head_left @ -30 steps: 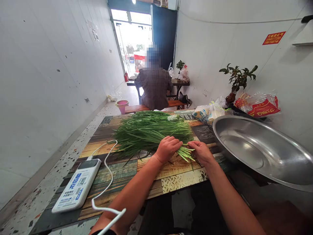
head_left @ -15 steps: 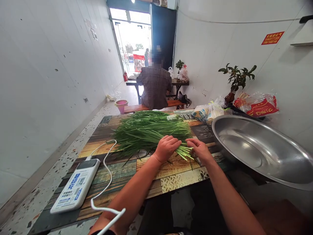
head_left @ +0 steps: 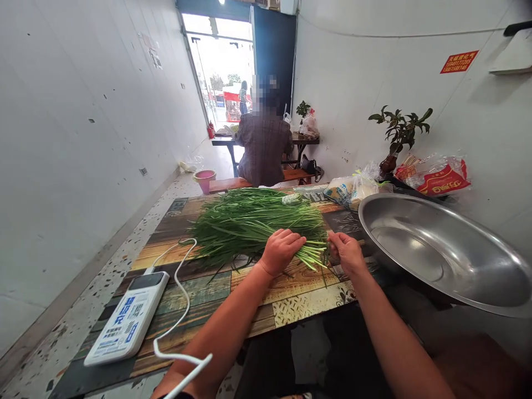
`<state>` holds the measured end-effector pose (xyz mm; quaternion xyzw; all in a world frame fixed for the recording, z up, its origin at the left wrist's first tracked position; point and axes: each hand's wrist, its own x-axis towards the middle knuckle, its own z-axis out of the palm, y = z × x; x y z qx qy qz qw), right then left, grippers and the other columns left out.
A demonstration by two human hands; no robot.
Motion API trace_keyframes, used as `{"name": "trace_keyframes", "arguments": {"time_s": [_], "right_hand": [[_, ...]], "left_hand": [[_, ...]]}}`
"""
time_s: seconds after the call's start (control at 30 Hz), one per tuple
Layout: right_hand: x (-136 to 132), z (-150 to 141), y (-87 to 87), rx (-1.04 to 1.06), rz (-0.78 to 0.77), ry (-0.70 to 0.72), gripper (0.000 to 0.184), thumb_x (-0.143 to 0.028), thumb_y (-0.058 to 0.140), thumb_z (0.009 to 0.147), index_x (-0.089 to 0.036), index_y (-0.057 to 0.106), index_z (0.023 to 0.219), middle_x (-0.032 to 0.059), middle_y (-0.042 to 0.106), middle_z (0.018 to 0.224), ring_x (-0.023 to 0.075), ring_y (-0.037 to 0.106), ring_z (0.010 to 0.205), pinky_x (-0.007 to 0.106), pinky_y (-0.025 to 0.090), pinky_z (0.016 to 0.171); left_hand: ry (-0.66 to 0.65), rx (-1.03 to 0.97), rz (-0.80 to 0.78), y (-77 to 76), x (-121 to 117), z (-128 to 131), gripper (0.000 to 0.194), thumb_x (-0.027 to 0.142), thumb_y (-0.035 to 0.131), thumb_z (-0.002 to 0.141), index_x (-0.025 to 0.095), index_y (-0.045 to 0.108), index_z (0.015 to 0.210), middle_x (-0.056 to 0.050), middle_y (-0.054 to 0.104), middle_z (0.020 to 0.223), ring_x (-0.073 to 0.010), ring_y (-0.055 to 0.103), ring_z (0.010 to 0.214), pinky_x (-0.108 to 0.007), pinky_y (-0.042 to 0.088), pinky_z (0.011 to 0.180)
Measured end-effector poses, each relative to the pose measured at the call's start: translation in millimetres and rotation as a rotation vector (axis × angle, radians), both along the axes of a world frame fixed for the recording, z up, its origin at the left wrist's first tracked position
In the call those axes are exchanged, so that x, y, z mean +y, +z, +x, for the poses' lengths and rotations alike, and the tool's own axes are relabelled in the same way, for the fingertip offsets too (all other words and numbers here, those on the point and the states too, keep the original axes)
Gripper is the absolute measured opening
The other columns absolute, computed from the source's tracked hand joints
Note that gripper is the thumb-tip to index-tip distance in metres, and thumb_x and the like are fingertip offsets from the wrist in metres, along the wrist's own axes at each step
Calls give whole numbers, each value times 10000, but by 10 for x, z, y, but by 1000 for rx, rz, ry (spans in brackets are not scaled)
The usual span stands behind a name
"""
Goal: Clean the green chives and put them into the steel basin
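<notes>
A big heap of garlic chives (head_left: 241,219) lies across the wooden-patterned table (head_left: 208,296), its leaves to the left and pale stem ends to the right. My left hand (head_left: 281,251) is wrapped round a bunch at the near side of the heap, with the cut stem ends (head_left: 312,256) sticking out past my fingers. Just right of those ends, my right hand (head_left: 346,252) is closed in a pinch; what sits between the fingertips is too small to make out. A pale, corn-cob-like object (head_left: 292,199) rests on top of the chives.
A large steel basin (head_left: 415,249) stands right of my right hand. Plastic bags (head_left: 353,191) and a potted plant (head_left: 390,158) are behind it. A white power bank (head_left: 127,318) with a cable (head_left: 185,291) lies at left. Another person (head_left: 266,144) sits at a farther table.
My right hand has moved slightly right, away from the stem ends, and its fingers have closed into a pinch. My left hand keeps its hold on the bunch.
</notes>
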<state>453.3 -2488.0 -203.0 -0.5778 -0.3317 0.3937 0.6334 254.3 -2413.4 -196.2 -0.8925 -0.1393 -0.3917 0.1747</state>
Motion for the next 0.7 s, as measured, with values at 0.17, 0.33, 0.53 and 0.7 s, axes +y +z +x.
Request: {"name": "trace_keyframes", "arguments": {"time_s": [0.17, 0.33, 0.53, 0.7], "right_hand": [[-26, -102, 27, -223, -22, 238, 406, -590, 662, 688, -189, 629, 749, -32, 550, 643, 90, 447, 516, 237, 340, 486], [-19, -240, 0, -154, -46, 311, 428, -593, 636, 709, -183, 580, 602, -36, 492, 557, 92, 412, 508, 235, 307, 482], [-33, -204, 19, -113, -46, 368, 406, -558, 663, 708, -171, 585, 610, -41, 493, 547, 79, 390, 492, 225, 299, 469], [-54, -186, 20, -52, -89, 354, 443, -574, 682, 676, -176, 532, 554, -64, 402, 470, 61, 323, 421, 225, 216, 413]], "left_hand": [[-5, 22, -17, -23, 0, 5, 279, 229, 378, 963, 195, 652, 1005, -44, 692, 910, -134, 570, 770, -291, 417, 679], [-11, 32, -39, -32, -2, -4, 265, 252, 399, 959, 188, 652, 1002, -40, 695, 907, -138, 577, 776, -296, 429, 689], [-34, 67, -51, -28, -11, 18, 313, 254, 351, 969, 192, 656, 1000, -45, 690, 889, -141, 570, 753, -293, 426, 682], [-40, 74, -29, -1, -3, 6, 319, 254, 340, 975, 201, 653, 1006, -41, 689, 888, -136, 565, 755, -287, 418, 688]]}}
